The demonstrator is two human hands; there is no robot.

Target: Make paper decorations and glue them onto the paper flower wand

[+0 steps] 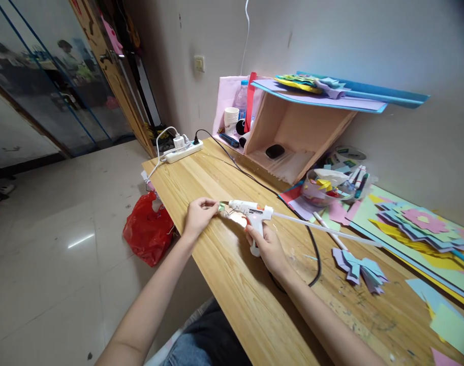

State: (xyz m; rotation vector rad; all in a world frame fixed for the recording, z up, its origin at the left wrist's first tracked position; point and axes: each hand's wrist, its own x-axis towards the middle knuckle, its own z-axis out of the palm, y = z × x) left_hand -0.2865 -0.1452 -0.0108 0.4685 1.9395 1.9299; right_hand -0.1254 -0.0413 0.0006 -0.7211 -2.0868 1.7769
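My right hand (pixel 269 248) is wrapped round the handle of a white hot glue gun (pixel 250 208). A long clear glue stick (pixel 323 229) juts out of the gun's back end to the right. At the gun's nozzle, my left hand (pixel 202 216) pinches a small green piece (pixel 221 207), probably paper. The nozzle tip is at or very near that piece; whether they touch I cannot tell. A black cord (pixel 316 254) loops across the wooden table (pixel 224 269). To the right lies a folded paper bow (pixel 359 269) in blue and lilac.
A white power strip (pixel 185 151) sits at the table's far left corner. Behind stands an open pink box (pixel 304 127) with coloured sheets on top. A clear tub (pixel 327 185) holds pens and scraps. Layered paper flowers (pixel 422 221) lie right. A red plastic bag (pixel 148 231) hangs beside the left edge.
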